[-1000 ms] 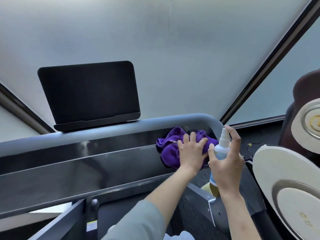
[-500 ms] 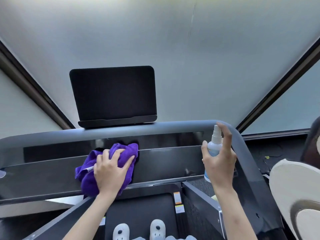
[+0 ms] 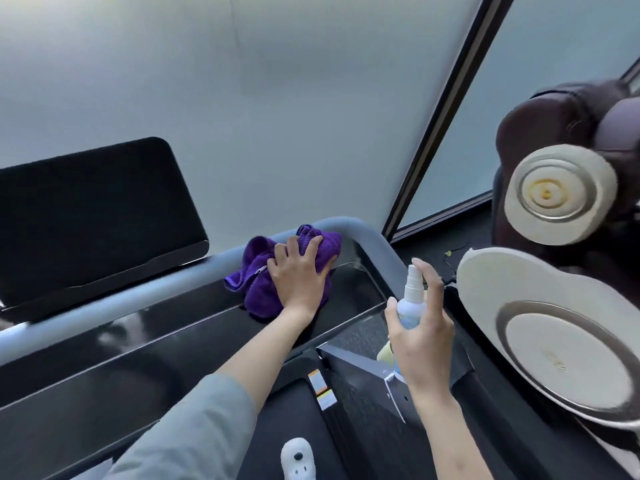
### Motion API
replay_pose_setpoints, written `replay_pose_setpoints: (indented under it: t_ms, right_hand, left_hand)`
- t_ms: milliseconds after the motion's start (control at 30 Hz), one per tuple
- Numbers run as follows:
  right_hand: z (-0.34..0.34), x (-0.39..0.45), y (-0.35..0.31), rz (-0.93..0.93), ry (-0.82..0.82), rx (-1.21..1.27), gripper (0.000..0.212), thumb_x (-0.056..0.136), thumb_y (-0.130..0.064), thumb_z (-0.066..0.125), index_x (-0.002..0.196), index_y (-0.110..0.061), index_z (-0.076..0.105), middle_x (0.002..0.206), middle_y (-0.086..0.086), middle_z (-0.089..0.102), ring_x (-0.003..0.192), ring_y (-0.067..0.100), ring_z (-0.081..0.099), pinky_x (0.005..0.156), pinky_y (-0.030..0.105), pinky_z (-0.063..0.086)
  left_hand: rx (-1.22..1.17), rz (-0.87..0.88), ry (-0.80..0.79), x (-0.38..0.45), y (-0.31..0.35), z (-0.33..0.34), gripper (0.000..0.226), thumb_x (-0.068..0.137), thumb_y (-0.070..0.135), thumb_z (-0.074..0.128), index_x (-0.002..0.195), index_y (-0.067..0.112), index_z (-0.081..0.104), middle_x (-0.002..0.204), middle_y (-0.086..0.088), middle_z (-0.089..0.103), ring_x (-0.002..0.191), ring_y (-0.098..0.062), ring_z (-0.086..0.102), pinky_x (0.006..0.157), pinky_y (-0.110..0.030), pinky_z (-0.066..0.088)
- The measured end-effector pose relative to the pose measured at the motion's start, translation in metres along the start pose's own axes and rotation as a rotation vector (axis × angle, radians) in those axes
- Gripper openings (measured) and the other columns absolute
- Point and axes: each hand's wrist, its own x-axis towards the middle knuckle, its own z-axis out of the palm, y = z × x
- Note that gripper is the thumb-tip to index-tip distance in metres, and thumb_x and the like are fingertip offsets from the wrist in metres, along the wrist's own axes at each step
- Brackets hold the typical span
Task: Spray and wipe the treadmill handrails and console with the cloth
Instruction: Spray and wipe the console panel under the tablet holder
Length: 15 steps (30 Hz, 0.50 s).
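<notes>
A bunched purple cloth (image 3: 258, 271) lies at the right end of the treadmill's glossy black console panel (image 3: 138, 344), up against the grey handrail (image 3: 367, 233) where it bends. My left hand (image 3: 299, 275) presses down on the cloth with fingers spread. My right hand (image 3: 420, 327) grips a small white spray bottle (image 3: 412, 299) upright, to the right of the console, index finger over the nozzle. A dark screen (image 3: 93, 216) stands on the rail at the left.
Large cream and metal discs (image 3: 561, 344) of another machine crowd the right side, close to my right hand. A frosted glass wall with a dark frame (image 3: 436, 126) rises behind. The treadmill belt (image 3: 291, 410) and my white slipper (image 3: 298, 459) are below.
My left hand has swept the cloth from the console's left-middle to its right end by the rail bend. The view has swung right. My right hand still holds the bottle.
</notes>
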Motion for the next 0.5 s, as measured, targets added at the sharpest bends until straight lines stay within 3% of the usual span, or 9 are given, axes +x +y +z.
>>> replay_pose_setpoints:
  t_ms: [133,267,400,500]
  right_hand:
    - [-0.009,-0.004,0.007,-0.005,0.021,-0.023,0.065,0.083,0.000,0.069,0.131,-0.034,0.040,0.110,-0.007,0.066,0.078,0.016,0.061,0.069,0.012,0.041]
    - [0.000,-0.005,0.002,-0.001,-0.026,-0.030,0.064,0.084,-0.002,0.068,0.131,-0.034,0.039,0.114,0.001,0.069,0.082,0.021,0.064,0.070,0.014,0.041]
    - [0.024,-0.003,-0.016,-0.008,-0.097,-0.011,0.062,0.086,-0.005,0.067,0.131,-0.037,0.038,0.104,0.002,0.070,0.075,0.024,0.063,0.066,0.024,0.044]
    - [0.042,-0.008,-0.033,-0.021,-0.108,0.004,0.062,0.086,-0.005,0.067,0.131,-0.037,0.038,0.108,-0.002,0.069,0.075,0.026,0.062,0.067,0.032,0.050]
  left_hand:
    - [-0.016,0.089,-0.105,0.007,0.021,0.009,0.044,0.087,0.055,0.058,0.123,0.030,0.062,0.121,-0.010,0.056,0.101,-0.034,0.050,0.082,-0.047,0.042]
    - [-0.071,0.190,-0.060,-0.008,-0.013,-0.007,0.037,0.082,0.052,0.066,0.106,0.024,0.069,0.104,-0.011,0.061,0.090,-0.034,0.054,0.072,-0.042,0.043]
    - [-0.121,0.049,-0.050,-0.041,-0.076,-0.041,0.036,0.077,0.053,0.071,0.099,0.025,0.070,0.094,-0.007,0.059,0.085,-0.031,0.054,0.070,-0.040,0.046]
    - [-0.131,-0.062,-0.049,-0.076,-0.132,-0.068,0.039,0.078,0.063,0.060,0.097,0.030,0.069,0.089,0.001,0.055,0.083,-0.024,0.052,0.069,-0.036,0.047]
